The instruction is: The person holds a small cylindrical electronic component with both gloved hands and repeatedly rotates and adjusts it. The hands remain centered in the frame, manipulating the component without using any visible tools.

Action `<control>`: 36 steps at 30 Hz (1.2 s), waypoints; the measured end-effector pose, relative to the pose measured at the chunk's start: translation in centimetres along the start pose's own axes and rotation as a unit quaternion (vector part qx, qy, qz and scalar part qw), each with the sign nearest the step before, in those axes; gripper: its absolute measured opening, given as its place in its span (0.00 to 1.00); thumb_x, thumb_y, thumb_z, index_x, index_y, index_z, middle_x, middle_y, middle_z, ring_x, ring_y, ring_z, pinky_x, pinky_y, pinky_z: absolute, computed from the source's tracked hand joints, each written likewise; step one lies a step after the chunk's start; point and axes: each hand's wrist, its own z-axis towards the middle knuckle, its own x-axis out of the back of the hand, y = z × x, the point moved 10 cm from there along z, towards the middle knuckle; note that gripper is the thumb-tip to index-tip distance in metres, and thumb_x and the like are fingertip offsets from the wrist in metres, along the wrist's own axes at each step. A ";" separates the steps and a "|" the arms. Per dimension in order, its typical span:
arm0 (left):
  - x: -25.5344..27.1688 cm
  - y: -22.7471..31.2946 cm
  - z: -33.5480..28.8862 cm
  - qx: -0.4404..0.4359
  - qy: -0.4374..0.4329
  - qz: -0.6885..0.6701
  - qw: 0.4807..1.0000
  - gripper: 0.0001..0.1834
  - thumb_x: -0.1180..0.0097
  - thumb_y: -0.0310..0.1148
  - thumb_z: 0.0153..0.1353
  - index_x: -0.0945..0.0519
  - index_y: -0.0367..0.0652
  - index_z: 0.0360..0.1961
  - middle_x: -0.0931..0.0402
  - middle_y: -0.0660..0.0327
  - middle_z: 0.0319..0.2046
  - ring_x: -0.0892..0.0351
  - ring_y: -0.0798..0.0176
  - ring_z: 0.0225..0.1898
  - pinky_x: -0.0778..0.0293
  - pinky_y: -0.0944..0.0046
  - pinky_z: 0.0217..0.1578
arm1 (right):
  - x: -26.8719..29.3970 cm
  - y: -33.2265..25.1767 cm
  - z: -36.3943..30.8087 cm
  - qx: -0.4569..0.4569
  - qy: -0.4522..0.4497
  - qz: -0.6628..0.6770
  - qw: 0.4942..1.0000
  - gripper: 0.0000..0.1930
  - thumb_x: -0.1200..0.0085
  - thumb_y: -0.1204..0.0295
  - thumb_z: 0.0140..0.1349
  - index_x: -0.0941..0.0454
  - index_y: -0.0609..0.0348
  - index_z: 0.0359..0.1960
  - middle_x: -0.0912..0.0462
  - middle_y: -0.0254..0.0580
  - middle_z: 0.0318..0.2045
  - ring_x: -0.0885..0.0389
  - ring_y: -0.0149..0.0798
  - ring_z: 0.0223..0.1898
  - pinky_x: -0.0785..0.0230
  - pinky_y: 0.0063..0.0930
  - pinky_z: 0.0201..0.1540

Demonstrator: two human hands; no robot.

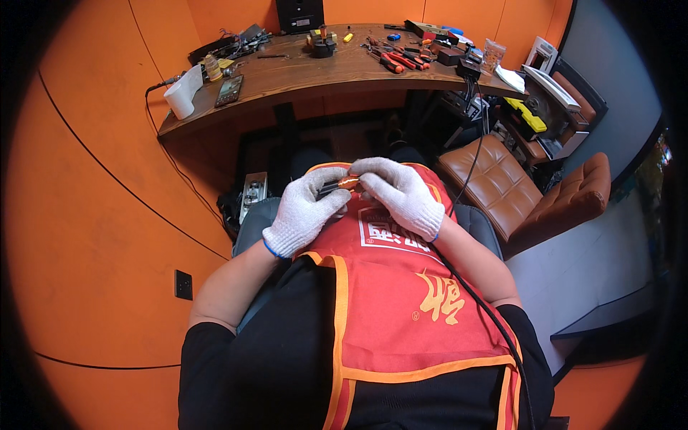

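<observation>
In white knit gloves, my two hands meet above my lap, in front of a red apron (401, 337) with yellow-orange trim. My left hand (299, 215) is closed on a small piece with dark and orange-brown parts (349, 183), held between thumb and fingers. From the other side my right hand (405, 197) has its fingertips pinched at the right end of the same piece. Its exact kind is too small to make out, and the gloves cover much of it.
A curved wooden table (301, 79) ahead carries red-handled pliers (394, 63), a phone (229, 91), a white paper roll (183, 93) and a black round-based device (321, 46). To the right stands a brown padded chair (487, 179). A black cable (480, 297) runs down past my right arm.
</observation>
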 end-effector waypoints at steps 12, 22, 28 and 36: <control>1.3 -0.2 0.8 -0.011 0.015 -0.064 0.998 0.18 0.46 0.27 0.73 0.25 0.32 0.60 0.17 0.55 0.43 0.16 0.67 0.37 0.18 0.68 0.41 | 0.7 0.1 0.0 0.015 0.072 0.037 0.997 0.17 0.50 0.67 0.76 0.25 0.64 0.60 0.17 0.36 0.39 0.21 0.26 0.35 0.26 0.20 0.45; 1.3 -0.2 0.4 -0.031 0.010 -0.032 0.999 0.16 0.47 0.29 0.74 0.23 0.34 0.60 0.17 0.59 0.39 0.17 0.69 0.36 0.19 0.69 0.39 | 0.6 1.2 -0.1 -0.031 0.014 0.081 0.996 0.17 0.51 0.66 0.77 0.25 0.63 0.60 0.18 0.36 0.39 0.23 0.25 0.36 0.27 0.19 0.43; 1.6 -0.4 0.8 -0.051 0.035 -0.065 0.996 0.16 0.49 0.28 0.75 0.24 0.33 0.60 0.17 0.56 0.44 0.16 0.68 0.37 0.18 0.68 0.42 | 1.2 1.3 0.2 0.005 0.060 0.043 0.997 0.19 0.50 0.65 0.76 0.26 0.64 0.62 0.18 0.36 0.40 0.23 0.24 0.36 0.28 0.19 0.42; 2.1 -0.3 1.2 -0.096 0.058 -0.033 0.993 0.16 0.47 0.21 0.71 0.23 0.33 0.59 0.18 0.56 0.49 0.17 0.66 0.46 0.19 0.67 0.49 | 0.5 2.0 0.0 -0.056 0.018 0.103 0.993 0.20 0.52 0.62 0.77 0.27 0.66 0.60 0.18 0.36 0.35 0.25 0.24 0.32 0.31 0.18 0.37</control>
